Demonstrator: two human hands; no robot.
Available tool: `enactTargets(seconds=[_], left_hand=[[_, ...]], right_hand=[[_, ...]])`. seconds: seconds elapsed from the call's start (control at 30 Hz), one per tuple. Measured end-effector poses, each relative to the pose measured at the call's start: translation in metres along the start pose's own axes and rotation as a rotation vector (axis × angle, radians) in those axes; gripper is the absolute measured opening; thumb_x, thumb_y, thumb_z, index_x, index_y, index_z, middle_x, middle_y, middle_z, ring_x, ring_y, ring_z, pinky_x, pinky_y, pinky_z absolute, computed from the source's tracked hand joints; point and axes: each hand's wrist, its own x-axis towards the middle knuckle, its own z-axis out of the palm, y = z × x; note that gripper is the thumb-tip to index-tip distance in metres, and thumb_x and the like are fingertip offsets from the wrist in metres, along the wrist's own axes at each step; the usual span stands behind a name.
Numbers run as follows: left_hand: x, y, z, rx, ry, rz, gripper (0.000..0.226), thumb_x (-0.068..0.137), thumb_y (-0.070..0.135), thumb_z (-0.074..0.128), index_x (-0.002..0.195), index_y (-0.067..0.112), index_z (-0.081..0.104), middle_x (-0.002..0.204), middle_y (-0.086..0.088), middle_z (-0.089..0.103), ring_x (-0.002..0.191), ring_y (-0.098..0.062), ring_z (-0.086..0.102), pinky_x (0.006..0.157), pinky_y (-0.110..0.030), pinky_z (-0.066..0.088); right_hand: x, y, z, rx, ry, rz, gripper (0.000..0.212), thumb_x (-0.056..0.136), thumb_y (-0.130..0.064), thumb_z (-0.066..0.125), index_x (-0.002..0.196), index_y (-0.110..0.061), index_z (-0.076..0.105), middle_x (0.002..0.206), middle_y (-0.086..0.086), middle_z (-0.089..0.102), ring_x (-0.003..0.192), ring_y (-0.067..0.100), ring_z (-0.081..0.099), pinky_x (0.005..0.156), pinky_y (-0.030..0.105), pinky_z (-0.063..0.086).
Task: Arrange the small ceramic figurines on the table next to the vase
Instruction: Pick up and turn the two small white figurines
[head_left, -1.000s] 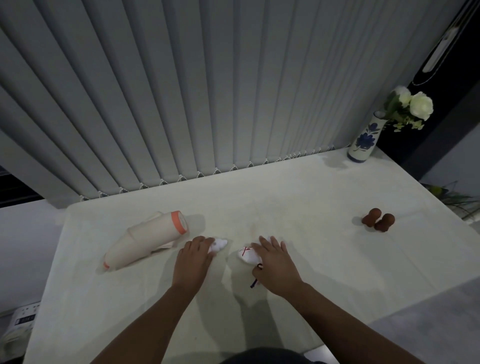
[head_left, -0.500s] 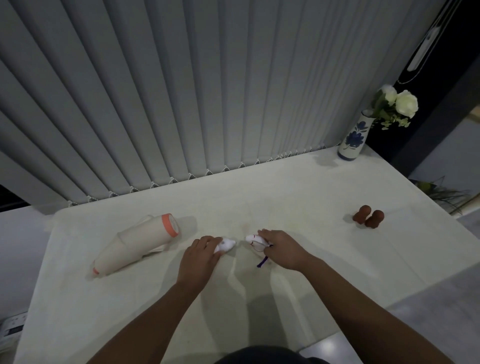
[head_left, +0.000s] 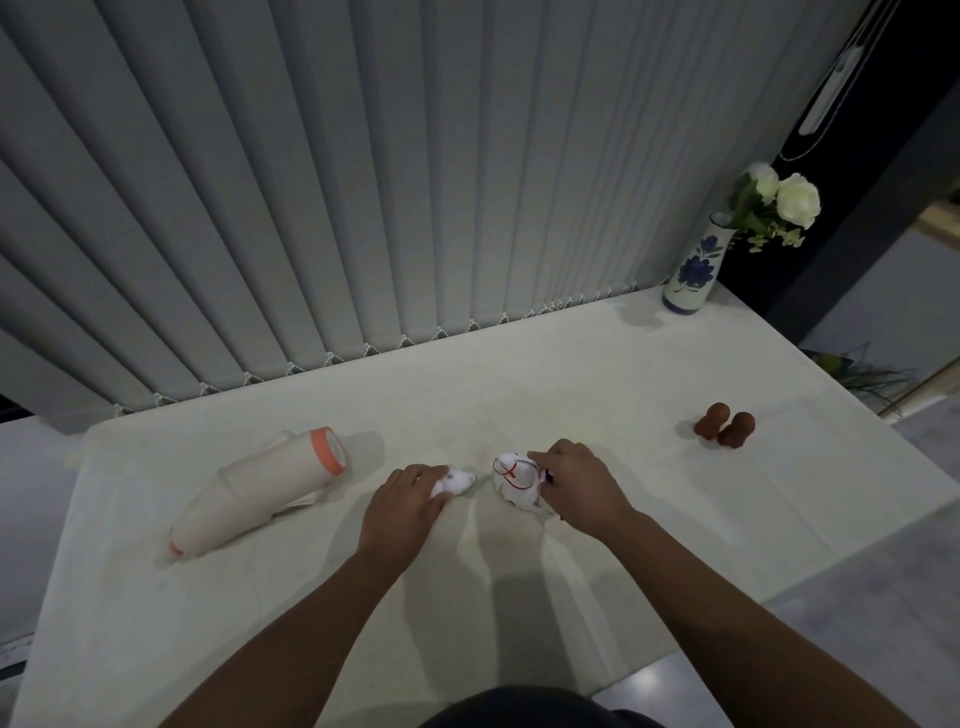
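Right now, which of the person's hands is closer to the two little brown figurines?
The right hand. It holds a white figurine mid-table, with the brown figurines off to its right. The left hand sits farther left, beyond the right hand.

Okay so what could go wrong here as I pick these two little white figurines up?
Both are pinched by fingertips only: the left hand on the small white figurine, the right hand on the red-marked figurine. They sit close and could knock together. The vase stands far off at the corner, a long carry.
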Motion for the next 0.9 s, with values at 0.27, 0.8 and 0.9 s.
enactTargets(seconds=[0.27, 0.8, 0.9], left_hand=[[0.004, 0.001, -0.002, -0.014, -0.014, 0.002, 0.058, 0.083, 0.055, 0.026, 0.122, 0.024, 0.056, 0.120, 0.003, 0.063, 0.105, -0.022, 0.056, 0.088, -0.035, 0.046], [0.005, 0.003, -0.001, -0.050, -0.061, -0.008, 0.063, 0.079, 0.058, 0.027, 0.123, 0.023, 0.055, 0.122, 0.003, 0.063, 0.108, -0.021, 0.055, 0.090, -0.035, 0.045], [0.006, 0.004, -0.003, -0.056, -0.087, -0.031, 0.063, 0.078, 0.059, 0.027, 0.124, 0.024, 0.054, 0.122, 0.003, 0.062, 0.108, -0.021, 0.054, 0.089, -0.034, 0.044]], right_hand=[[-0.002, -0.002, -0.012, -0.070, -0.006, -0.020, 0.013, 0.086, -0.009, 0.047, 0.076, -0.014, 0.053, 0.073, 0.008, 0.053, 0.070, 0.024, 0.043, 0.059, 0.032, 0.027], [-0.020, 0.011, 0.018, -0.065, 0.297, -0.158, 0.050, 0.062, 0.015, 0.064, 0.109, -0.003, 0.066, 0.097, 0.010, 0.074, 0.083, 0.031, 0.067, 0.075, 0.036, 0.054], [-0.024, 0.012, 0.025, -0.106, 0.333, -0.175, 0.048, 0.065, 0.004, 0.076, 0.111, -0.003, 0.066, 0.104, 0.009, 0.074, 0.087, 0.026, 0.069, 0.079, 0.033, 0.056]])
